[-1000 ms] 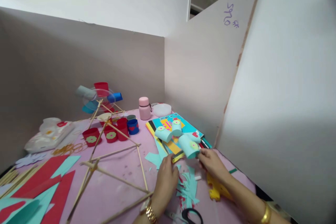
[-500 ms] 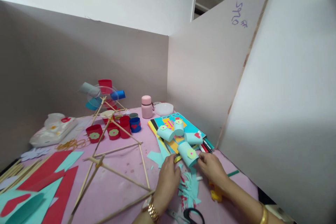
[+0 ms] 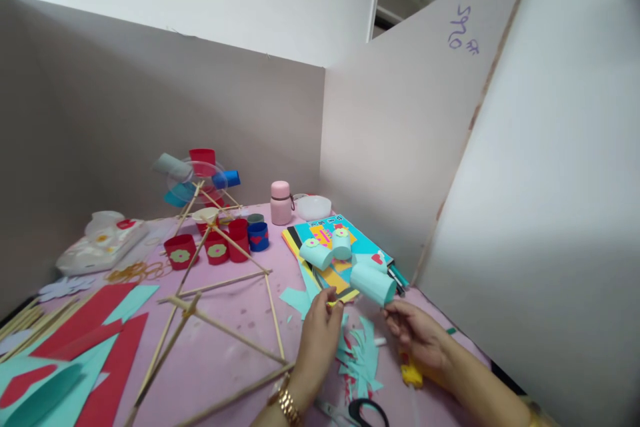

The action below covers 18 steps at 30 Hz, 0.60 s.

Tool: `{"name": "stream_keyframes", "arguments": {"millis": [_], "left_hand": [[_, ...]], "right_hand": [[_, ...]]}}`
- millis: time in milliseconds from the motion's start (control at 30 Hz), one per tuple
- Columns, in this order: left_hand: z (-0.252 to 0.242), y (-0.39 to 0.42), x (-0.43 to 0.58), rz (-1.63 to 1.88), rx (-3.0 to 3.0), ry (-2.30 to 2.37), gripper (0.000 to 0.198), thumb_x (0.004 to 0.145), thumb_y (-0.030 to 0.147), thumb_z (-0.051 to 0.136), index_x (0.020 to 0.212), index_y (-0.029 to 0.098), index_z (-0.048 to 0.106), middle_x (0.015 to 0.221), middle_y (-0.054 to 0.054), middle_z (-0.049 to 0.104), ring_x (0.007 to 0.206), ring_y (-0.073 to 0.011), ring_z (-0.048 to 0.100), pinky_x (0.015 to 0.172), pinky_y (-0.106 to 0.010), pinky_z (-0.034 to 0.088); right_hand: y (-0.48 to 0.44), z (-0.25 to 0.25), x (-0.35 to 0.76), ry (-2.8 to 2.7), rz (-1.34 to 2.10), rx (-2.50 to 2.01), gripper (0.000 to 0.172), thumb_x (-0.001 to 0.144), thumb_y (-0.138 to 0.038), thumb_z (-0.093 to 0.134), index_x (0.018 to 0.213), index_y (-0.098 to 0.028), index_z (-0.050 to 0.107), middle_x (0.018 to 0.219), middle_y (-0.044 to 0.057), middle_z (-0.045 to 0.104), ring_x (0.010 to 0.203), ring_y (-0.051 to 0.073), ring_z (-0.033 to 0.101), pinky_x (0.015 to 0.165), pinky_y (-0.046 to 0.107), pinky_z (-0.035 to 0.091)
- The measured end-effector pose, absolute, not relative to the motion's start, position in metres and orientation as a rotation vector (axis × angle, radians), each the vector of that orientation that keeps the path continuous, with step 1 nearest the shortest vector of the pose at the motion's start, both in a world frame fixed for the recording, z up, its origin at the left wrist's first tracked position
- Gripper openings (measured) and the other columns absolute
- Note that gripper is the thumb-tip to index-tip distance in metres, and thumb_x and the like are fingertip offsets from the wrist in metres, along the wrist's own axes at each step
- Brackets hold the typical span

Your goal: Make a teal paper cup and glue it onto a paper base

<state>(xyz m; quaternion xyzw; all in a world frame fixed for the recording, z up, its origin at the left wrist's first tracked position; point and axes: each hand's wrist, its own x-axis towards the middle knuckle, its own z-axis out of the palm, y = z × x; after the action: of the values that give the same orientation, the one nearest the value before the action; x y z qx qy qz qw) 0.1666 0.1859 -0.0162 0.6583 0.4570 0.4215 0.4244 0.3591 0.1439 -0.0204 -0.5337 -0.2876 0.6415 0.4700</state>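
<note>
My right hand (image 3: 420,335) lies palm-up at the right, thumb and forefinger curled at the lower end of a cyan paper roll (image 3: 373,283). That roll rests tilted against a pile of coloured paper sheets (image 3: 327,240). Two more cyan rolls (image 3: 325,250) with green flower stickers lie on the pile. My left hand (image 3: 320,333) has its fingertips pinched on a small yellow scrap (image 3: 332,303) at the pile's near edge. Cyan paper offcuts (image 3: 357,353) are scattered between my hands. A gold watch is on my left wrist.
A wooden stick frame (image 3: 220,320) spans the pink table (image 3: 235,347). Red and blue paper cups (image 3: 217,247), a pink bottle (image 3: 281,202) and a stick wheel with cups (image 3: 197,177) stand behind. Red and cyan sheets (image 3: 75,353) lie left, scissors (image 3: 367,410) near. Partition walls (image 3: 390,147) close in.
The cyan roll has turned so its flower sticker no longer shows, and it has shifted up and right onto the pile. My right hand has dropped slightly toward me.
</note>
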Motion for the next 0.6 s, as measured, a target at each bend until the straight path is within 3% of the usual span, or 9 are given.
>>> {"name": "stream_keyframes", "arguments": {"millis": [200,600], "left_hand": [[-0.016,0.193,0.177,1.08,1.437,0.897,0.031,0.092,0.037,0.053,0.115,0.017,0.056,0.109,-0.006,0.064,0.096,-0.0204,0.063,0.085,-0.044,0.051],[-0.02,0.199,0.18,1.068,1.501,0.919,0.023,0.09,0.034,0.056,0.101,0.015,0.061,0.097,-0.004,0.065,0.084,-0.0167,0.064,0.075,-0.037,0.054]], "right_hand": [[0.135,-0.019,0.363,-0.609,1.823,-1.265,0.031,0.095,-0.037,0.051,0.074,-0.015,0.056,0.05,-0.012,0.043,0.03,0.001,0.029,0.029,0.015,0.026],[0.123,-0.016,0.349,-0.589,1.779,-1.348,0.032,0.095,-0.036,0.051,0.072,-0.014,0.056,0.049,-0.012,0.044,0.029,0.001,0.029,0.027,0.014,0.024]]}}
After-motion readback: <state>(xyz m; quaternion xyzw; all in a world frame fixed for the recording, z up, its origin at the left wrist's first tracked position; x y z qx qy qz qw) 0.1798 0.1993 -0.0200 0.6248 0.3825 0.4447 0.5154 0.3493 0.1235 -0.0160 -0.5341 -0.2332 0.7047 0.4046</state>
